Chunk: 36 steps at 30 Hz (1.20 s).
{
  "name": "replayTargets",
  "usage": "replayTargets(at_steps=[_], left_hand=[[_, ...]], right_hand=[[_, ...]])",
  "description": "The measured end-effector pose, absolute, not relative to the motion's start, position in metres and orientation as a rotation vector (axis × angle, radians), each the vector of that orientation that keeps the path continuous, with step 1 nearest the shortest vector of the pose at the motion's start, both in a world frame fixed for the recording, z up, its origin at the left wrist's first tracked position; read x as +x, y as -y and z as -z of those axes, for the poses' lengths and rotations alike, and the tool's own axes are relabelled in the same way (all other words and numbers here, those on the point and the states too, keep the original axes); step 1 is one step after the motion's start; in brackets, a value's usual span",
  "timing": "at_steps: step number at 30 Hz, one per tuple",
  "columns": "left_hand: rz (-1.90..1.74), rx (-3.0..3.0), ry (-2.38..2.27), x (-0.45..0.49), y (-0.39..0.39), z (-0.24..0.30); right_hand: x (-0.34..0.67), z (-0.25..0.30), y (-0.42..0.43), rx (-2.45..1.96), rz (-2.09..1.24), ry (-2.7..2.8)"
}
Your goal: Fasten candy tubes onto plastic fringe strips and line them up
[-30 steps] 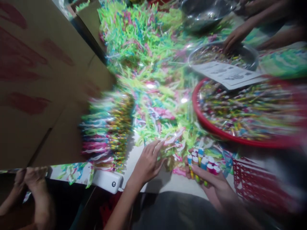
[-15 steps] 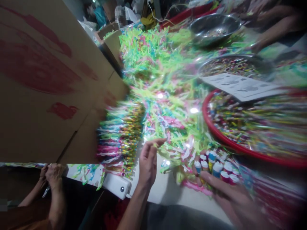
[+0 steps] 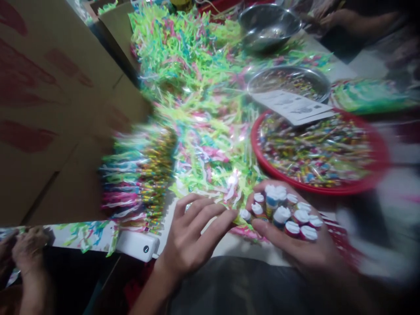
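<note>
I brought my open left hand (image 3: 193, 234) in until its fingertips sat just beside the white-capped tubes (image 3: 282, 214) gripped in my right hand (image 3: 288, 247), near the red tray (image 3: 328, 189).

printed paper sheet (image 3: 292, 107): too blurred to read | white-capped tubes (image 3: 282, 216): labels unreadable

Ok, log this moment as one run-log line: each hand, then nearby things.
left hand: open, beside shredded neon plastic fringe | right hand: holds white-capped coloured tubes | nearby: round red plastic tray, round steel bowl
</note>
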State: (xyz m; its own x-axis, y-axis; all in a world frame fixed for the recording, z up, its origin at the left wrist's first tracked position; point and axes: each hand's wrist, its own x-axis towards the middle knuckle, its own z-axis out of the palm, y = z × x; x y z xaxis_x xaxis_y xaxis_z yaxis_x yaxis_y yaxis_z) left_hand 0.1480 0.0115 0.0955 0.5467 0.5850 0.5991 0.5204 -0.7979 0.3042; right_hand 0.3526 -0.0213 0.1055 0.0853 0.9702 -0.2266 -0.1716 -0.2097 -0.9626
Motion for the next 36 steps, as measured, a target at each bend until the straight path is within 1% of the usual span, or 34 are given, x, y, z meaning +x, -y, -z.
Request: replayTargets(at_steps=[5, 10, 12, 23, 31, 36], left_hand=[[-1.118, 2.760, -0.987, 0.148, -0.008, -0.099], [-1.053, 2.803, -0.997, 0.145, -0.007, -0.097], [-1.069, 2.817, -1.004, 0.144, -0.007, -0.094], [-1.077, 2.874, -0.986, 0.143, -0.006, -0.091], [-1.119, 2.905, -0.944, 0.143, -0.011, -0.088], [-1.190, 2.847, -0.954, 0.144, -0.016, -0.086]], right_hand=[[0.353, -0.108, 0.023, -1.325, -1.359, 0.902], [0.349, -0.112, 0.026, -1.431, -1.116, 1.117], [0.348, -0.111, 0.027, -1.449, -1.066, 1.172], [0.350, -0.104, 0.025, -1.442, -1.060, 1.225], [0.350, -0.099, 0.024, -1.447, -0.952, 1.286], [0.344, -0.102, 0.024, -1.405, -1.076, 1.184]])
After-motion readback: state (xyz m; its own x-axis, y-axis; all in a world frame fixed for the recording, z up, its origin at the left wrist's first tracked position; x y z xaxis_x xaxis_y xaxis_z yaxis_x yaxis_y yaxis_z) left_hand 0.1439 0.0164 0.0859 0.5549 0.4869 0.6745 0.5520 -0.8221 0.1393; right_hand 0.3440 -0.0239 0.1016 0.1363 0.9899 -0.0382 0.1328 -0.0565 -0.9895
